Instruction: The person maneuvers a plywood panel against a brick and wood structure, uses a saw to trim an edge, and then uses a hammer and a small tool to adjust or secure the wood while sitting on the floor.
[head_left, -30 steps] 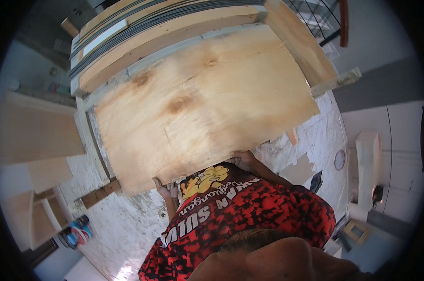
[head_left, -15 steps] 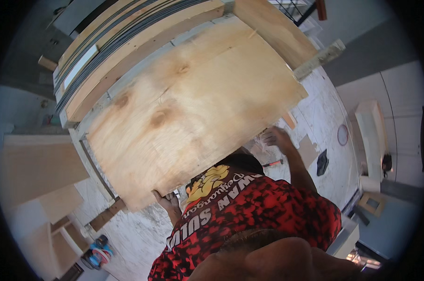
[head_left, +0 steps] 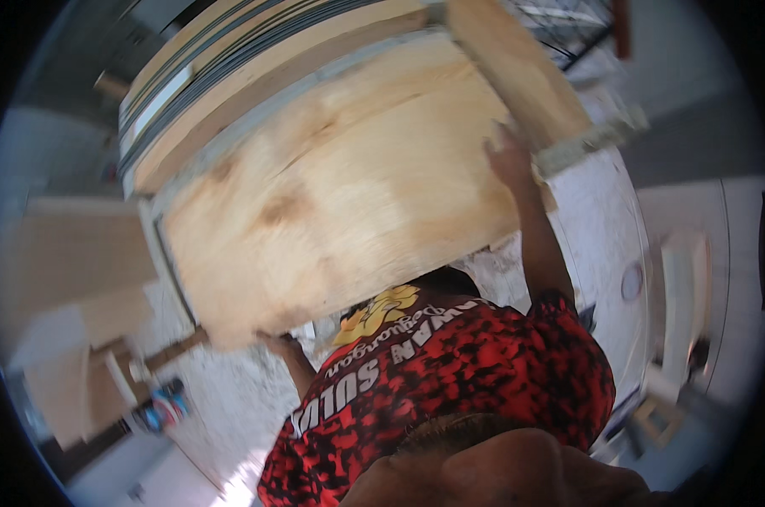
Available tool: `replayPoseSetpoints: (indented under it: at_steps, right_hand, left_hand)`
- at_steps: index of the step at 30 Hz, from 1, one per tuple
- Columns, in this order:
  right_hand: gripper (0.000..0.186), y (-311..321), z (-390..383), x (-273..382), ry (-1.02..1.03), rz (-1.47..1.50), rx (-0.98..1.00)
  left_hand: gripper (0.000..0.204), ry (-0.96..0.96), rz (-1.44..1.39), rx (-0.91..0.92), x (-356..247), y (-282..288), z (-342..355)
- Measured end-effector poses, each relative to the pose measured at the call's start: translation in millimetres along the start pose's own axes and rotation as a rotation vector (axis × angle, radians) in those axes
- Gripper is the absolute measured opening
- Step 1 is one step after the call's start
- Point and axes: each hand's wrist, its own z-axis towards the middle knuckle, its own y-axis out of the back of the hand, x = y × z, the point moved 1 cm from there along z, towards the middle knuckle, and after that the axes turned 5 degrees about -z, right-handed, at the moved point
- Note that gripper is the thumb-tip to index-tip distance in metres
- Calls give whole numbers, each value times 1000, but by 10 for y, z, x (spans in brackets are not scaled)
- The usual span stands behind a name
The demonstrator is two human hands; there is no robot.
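Note:
A large pale plywood sheet [head_left: 340, 198] with dark knots lies slanted before me, its near edge close to my body. My left hand [head_left: 283, 345] grips that near edge toward the left corner, thumb on top and the other fingers mostly hidden below. Over the sheet's right part, my right hand [head_left: 511, 156] is stretched forward with its fingers apart, blurred by motion. It is beside an upright wooden board [head_left: 522, 72] and a rough, whitish wood strip [head_left: 590, 145]; whether it touches the sheet, I cannot tell.
Layered boards with dark strips [head_left: 256, 63] stand along the far side. A blue-and-red power tool [head_left: 169, 406] sits on the floor at lower left, near an open wooden box [head_left: 103, 384]. Further wooden pieces [head_left: 683, 304] stand at right.
My right hand has left the sheet's near edge and reached forward over its right side. My left hand stays at the near edge. The whole view has shifted slightly.

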Motion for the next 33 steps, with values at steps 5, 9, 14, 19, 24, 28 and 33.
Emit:
replayPoseSetpoints:
  at_steps: [5, 9, 14, 19, 24, 28, 33]
  right_hand:
    - [52, -251, 83, -378, -62, 92, 188]
    - [49, -389, -56, -330, 39, 3, 179]
    - [50, -167, -102, -146, 26, 68, 206]
    - [51, -185, 3, -220, -1, 101, 345]
    - [54, -201, 12, -238, -53, -1, 406]
    - [57, -207, 92, -285, 0, -18, 414]
    - [60, -178, 46, -553, 53, -249, 460]
  left_hand:
    - [52, -141, 285, -342, 197, 125, 59]
    - [45, -168, 303, -383, 185, 207, -72]
    - [46, -139, 403, -518, 26, 220, -364]
    - [39, -473, 684, -679, -304, 392, -233]
    - [27, -692, 811, -534, -885, 60, 272]
    - [29, -729, 988, -428, -1300, -124, 1164]
    - [36, -627, 1276, -344, -1437, -373, 2103]
